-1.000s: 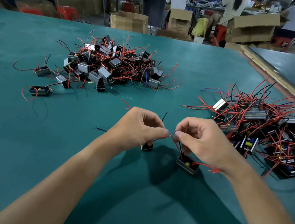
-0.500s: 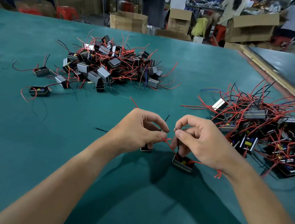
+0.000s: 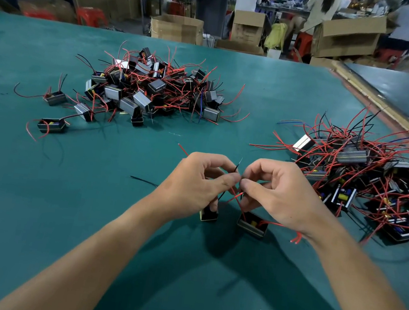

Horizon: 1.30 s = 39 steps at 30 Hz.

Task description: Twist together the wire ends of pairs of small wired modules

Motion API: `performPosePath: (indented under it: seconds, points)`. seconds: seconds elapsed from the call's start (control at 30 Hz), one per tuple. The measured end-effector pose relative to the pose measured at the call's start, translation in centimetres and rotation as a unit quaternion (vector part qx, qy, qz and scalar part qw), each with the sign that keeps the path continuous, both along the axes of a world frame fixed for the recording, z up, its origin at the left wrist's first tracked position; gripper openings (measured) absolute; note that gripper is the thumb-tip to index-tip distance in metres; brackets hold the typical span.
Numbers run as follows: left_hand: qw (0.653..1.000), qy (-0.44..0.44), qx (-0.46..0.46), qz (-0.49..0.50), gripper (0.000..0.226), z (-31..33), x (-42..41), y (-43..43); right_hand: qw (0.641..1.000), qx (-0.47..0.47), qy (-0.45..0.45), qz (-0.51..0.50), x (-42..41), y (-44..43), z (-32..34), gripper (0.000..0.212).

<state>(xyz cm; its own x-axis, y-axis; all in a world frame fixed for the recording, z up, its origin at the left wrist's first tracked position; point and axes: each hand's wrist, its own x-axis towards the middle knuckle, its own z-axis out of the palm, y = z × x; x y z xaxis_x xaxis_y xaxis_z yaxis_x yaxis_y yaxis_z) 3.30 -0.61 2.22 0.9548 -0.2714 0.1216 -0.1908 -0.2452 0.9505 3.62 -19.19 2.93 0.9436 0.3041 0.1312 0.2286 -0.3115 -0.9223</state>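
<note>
Two small black modules hang just above the green table (image 3: 130, 262): the left module (image 3: 208, 214) under my left hand (image 3: 199, 183), the right module (image 3: 251, 225) under my right hand (image 3: 279, 191). Thumb and forefinger of both hands meet at the centre and pinch the red wire ends (image 3: 237, 195) that rise from the modules and cross there. A thin black wire tip (image 3: 238, 164) sticks up between the fingertips. A loose red wire tail (image 3: 295, 239) trails under my right wrist.
A heap of modules with red and black wires (image 3: 152, 89) lies at the back left, with a few strays (image 3: 51, 125) beside it. A second tangled heap (image 3: 369, 172) lies at the right. Cardboard boxes (image 3: 176, 28) and people stand beyond the table's far edge.
Both hands have risen a little and closed toward each other; the fingertips now touch at the crossing wires. The right module has swung slightly nearer the left one.
</note>
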Motion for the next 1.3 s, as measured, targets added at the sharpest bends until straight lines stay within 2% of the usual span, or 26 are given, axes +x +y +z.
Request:
performPosePath:
  seconds: [0.13, 0.37, 0.47, 0.57, 0.67, 0.97, 1.3]
  points:
    - [0.999, -0.034, 0.014, 0.018, 0.01, -0.5, 0.1, -0.1, 1.0, 0.009, 0.009, -0.007, -0.1, 0.0, -0.1, 0.018]
    - [0.999, -0.031, 0.018, -0.014, 0.03, -0.5, -0.1, 0.0, 0.998, 0.054, 0.019, -0.032, 0.0, 0.3, 0.1, 0.019]
    - [0.999, -0.037, 0.012, -0.006, 0.025, -0.6, -0.3, -0.2, 0.996, 0.07, 0.038, -0.034, -0.1, 0.3, 0.2, 0.018]
    - [0.999, -0.051, 0.019, 0.002, 0.01, -0.7, -0.3, -0.2, 0.995, 0.077, 0.06, -0.03, -0.1, 0.3, 0.3, 0.016]
    - [0.998, -0.064, 0.02, 0.008, 0.008, -0.7, -0.4, -0.4, 0.994, 0.082, 0.068, -0.027, -0.2, 0.4, 0.4, 0.016]
    - [1.0, -0.025, -0.003, 0.004, 0.01, -0.4, -0.4, -0.4, 0.998, 0.042, -0.022, -0.034, -0.4, -0.2, 1.0, 0.013]
    - [1.0, 0.015, 0.022, -0.009, 0.018, 0.3, -0.5, -0.2, 0.998, 0.028, -0.053, -0.025, -0.5, -0.1, 1.0, 0.019]
